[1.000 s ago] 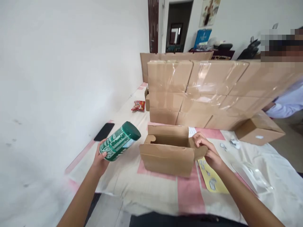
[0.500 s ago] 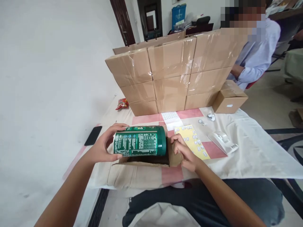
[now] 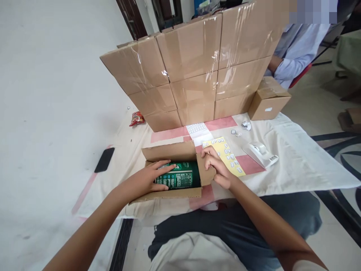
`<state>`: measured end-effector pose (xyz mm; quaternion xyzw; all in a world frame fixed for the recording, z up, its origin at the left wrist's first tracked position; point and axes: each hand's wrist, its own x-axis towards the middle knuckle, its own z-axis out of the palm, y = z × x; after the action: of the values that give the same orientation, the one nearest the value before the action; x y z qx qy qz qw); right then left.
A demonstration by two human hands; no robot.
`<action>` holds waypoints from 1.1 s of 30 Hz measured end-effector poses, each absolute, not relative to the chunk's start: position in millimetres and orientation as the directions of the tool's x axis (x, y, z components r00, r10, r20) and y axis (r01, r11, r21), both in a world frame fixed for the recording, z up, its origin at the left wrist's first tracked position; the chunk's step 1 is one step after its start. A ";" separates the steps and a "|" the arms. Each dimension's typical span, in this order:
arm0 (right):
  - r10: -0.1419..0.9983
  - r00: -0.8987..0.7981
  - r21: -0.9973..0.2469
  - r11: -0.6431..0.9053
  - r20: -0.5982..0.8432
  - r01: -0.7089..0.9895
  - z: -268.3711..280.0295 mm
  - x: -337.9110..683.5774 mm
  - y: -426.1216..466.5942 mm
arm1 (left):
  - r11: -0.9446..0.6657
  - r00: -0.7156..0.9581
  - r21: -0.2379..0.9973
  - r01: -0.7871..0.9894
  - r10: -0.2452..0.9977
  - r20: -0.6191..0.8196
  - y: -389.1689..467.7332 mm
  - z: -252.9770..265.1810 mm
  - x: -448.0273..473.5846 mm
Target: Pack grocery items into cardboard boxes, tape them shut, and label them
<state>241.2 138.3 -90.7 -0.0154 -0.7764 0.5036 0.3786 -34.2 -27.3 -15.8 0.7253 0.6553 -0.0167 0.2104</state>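
Note:
A green canister (image 3: pixel 179 177) with white printed text lies on its side inside an open cardboard box (image 3: pixel 169 151). My left hand (image 3: pixel 145 180) rests on the canister's left end, fingers spread over its top and thumb along the near side. The fingers of my right hand (image 3: pixel 218 167) are curled round the box's right end flap (image 3: pixel 205 171), holding it outward. The long far and near flaps stand away from the opening. My left hand covers the left end of the box and canister.
Behind the box stands a wall of taped cartons (image 3: pixel 194 67), with a single carton (image 3: pixel 269 99) at its right. A tape dispenser (image 3: pixel 261 153), yellow sticker sheet (image 3: pixel 225 156), phone (image 3: pixel 104 160) and red snack packet (image 3: pixel 137 119) lie around. A person (image 3: pixel 296 49) sits beyond.
The canister has gone down from above the box to inside it. My left hand followed and now lies flatter over it. My right hand keeps hold of the flap. The view tilted downward.

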 end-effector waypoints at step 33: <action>0.443 -0.615 -0.739 0.549 0.653 -0.389 -95.5 232.2 135.4 | -0.393 0.333 -0.269 0.879 0.911 -0.243 -11.4 -30.8 -25.9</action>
<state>232.2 135.4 -95.5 -0.0174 -0.7632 0.4745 0.4383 -25.9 -11.4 -30.8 0.8152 0.5490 -0.1790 -0.0447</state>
